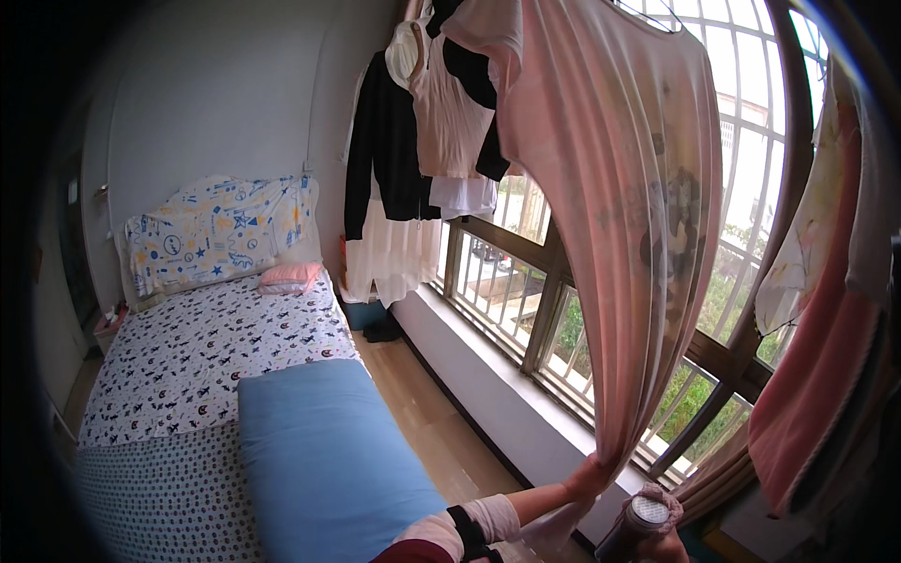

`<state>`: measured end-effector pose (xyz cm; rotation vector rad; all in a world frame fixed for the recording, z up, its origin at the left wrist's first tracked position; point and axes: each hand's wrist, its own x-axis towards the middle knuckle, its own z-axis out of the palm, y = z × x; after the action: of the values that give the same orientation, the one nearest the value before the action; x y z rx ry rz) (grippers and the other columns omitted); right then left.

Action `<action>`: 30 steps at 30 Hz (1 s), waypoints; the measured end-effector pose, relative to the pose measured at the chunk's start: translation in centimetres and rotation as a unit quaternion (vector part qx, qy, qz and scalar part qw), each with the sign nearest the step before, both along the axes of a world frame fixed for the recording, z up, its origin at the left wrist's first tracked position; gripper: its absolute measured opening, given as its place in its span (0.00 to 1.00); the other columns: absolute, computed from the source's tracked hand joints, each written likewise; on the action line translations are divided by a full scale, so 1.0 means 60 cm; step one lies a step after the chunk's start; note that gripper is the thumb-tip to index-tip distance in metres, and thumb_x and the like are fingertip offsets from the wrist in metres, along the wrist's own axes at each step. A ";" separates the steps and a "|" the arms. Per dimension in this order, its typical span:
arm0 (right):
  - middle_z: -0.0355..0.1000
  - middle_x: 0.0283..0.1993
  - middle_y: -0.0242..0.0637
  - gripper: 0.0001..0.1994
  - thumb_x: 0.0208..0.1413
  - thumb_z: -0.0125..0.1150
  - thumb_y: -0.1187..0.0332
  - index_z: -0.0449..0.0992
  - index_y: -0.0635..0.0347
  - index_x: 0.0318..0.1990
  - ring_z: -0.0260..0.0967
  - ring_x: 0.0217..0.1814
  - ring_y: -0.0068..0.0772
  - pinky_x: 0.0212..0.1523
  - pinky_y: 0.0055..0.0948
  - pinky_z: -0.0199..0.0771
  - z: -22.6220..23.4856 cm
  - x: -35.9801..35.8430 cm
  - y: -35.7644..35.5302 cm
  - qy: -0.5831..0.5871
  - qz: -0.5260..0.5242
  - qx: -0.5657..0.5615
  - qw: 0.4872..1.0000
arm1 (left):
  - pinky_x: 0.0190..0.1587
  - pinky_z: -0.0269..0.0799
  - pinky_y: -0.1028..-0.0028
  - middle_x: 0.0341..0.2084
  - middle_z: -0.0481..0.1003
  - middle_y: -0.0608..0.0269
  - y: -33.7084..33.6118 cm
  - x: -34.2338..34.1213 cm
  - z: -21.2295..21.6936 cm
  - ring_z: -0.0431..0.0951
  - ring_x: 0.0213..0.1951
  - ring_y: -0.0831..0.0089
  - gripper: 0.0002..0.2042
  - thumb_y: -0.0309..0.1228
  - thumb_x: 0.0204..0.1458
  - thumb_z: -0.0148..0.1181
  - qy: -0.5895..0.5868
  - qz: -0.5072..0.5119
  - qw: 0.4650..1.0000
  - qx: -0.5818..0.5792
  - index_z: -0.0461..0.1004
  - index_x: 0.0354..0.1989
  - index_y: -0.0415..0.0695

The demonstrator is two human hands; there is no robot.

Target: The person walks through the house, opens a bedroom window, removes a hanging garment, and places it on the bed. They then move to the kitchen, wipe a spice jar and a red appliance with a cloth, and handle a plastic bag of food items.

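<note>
A long pink garment (610, 188) with a dark print hangs from a hanger in front of the window. My left hand (587, 477) is closed around its gathered lower part, and the cloth runs taut up from my grip. Some of the fabric trails below my fist. Just right of it, my right hand (668, 548) shows only partly at the lower edge. It is closed on a dark cylindrical object (631, 525) with a pale, textured round end; the exact kind is unclear. Pinkish cloth (668, 502) bunches around that end.
Clothes including a black jacket (387, 141) hang farther along the barred window (554, 272). More garments (807, 422) hang close on the right. At left stands a bed with a patterned sheet (216, 347), a folded blue quilt (328, 460) and a pink pillow (289, 277).
</note>
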<state>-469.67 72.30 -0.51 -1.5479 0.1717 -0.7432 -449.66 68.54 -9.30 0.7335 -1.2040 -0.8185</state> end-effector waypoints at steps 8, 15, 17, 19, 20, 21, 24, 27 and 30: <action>0.68 0.40 0.39 0.40 0.16 0.79 0.63 0.68 0.69 0.44 0.67 0.42 0.29 0.43 0.28 0.69 -0.005 0.012 0.004 -0.023 -0.021 0.004 1.000 | 0.35 0.67 0.74 0.24 0.74 0.65 0.043 0.077 -0.109 0.69 0.30 0.80 0.14 0.39 0.49 0.59 -0.182 0.082 0.975 0.098 0.74 0.32 0.39; 0.68 0.41 0.45 0.44 0.20 0.80 0.62 0.63 0.66 0.51 0.69 0.39 0.37 0.41 0.35 0.71 -0.025 0.004 -0.011 -0.006 0.021 -0.057 0.998 | 0.41 0.68 0.75 0.33 0.75 0.67 0.092 0.160 -0.249 0.73 0.36 0.78 0.20 0.41 0.43 0.65 -0.033 0.021 0.921 0.389 0.76 0.39 0.39; 0.68 0.43 0.42 0.43 0.21 0.78 0.54 0.65 0.66 0.49 0.66 0.43 0.34 0.46 0.33 0.66 -0.028 -0.001 -0.014 0.004 -0.052 -0.134 0.990 | 0.40 0.70 0.69 0.37 0.74 0.58 0.100 0.192 -0.277 0.74 0.37 0.69 0.24 0.43 0.47 0.61 0.071 0.073 0.863 0.494 0.69 0.47 0.38; 0.68 0.46 0.38 0.44 0.22 0.77 0.51 0.66 0.66 0.49 0.64 0.47 0.30 0.52 0.30 0.60 -0.034 -0.009 -0.006 0.030 -0.039 -0.089 0.995 | 0.41 0.70 0.65 0.41 0.71 0.58 0.110 0.219 -0.287 0.73 0.40 0.68 0.24 0.43 0.50 0.57 0.204 0.101 0.861 0.454 0.66 0.50 0.38; 0.67 0.46 0.38 0.44 0.22 0.77 0.52 0.65 0.66 0.50 0.63 0.48 0.29 0.54 0.29 0.58 -0.038 -0.011 0.000 0.042 -0.024 -0.033 0.998 | 0.40 0.71 0.64 0.37 0.71 0.59 0.105 0.235 -0.286 0.73 0.38 0.68 0.21 0.42 0.51 0.55 0.271 0.135 0.848 0.435 0.66 0.47 0.39; 0.67 0.47 0.36 0.43 0.23 0.77 0.57 0.63 0.65 0.51 0.62 0.50 0.29 0.54 0.28 0.59 -0.041 -0.014 0.001 0.046 -0.007 -0.027 0.999 | 0.35 0.73 0.64 0.36 0.72 0.59 0.100 0.251 -0.284 0.74 0.35 0.68 0.18 0.41 0.53 0.53 0.251 0.186 0.842 0.439 0.67 0.44 0.39; 0.64 0.45 0.35 0.41 0.29 0.73 0.70 0.57 0.63 0.55 0.64 0.46 0.25 0.45 0.24 0.67 -0.051 -0.025 0.009 0.088 0.038 0.059 0.994 | 0.21 0.69 0.67 0.21 0.71 0.61 0.100 0.294 -0.263 0.72 0.21 0.69 0.17 0.42 0.53 0.51 0.197 0.285 0.858 0.380 0.69 0.33 0.37; 0.66 0.38 0.35 0.40 0.33 0.70 0.71 0.55 0.61 0.57 0.67 0.32 0.23 0.27 0.22 0.70 -0.059 -0.029 0.010 0.119 0.058 0.064 0.989 | 0.21 0.67 0.70 0.21 0.69 0.64 0.104 0.316 -0.244 0.71 0.21 0.71 0.13 0.39 0.52 0.51 0.279 0.338 0.848 0.299 0.69 0.29 0.40; 0.67 0.35 0.35 0.39 0.35 0.68 0.72 0.52 0.60 0.58 0.67 0.25 0.23 0.18 0.21 0.68 -0.063 -0.030 0.006 0.124 0.068 0.045 0.989 | 0.24 0.68 0.71 0.23 0.69 0.65 0.125 0.340 -0.232 0.71 0.23 0.72 0.12 0.39 0.52 0.51 0.300 0.369 0.832 0.286 0.70 0.30 0.41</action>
<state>-471.46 72.68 -4.29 -1.5454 0.2767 -0.4280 -429.27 76.07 -23.23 1.2081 -0.0353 -0.6573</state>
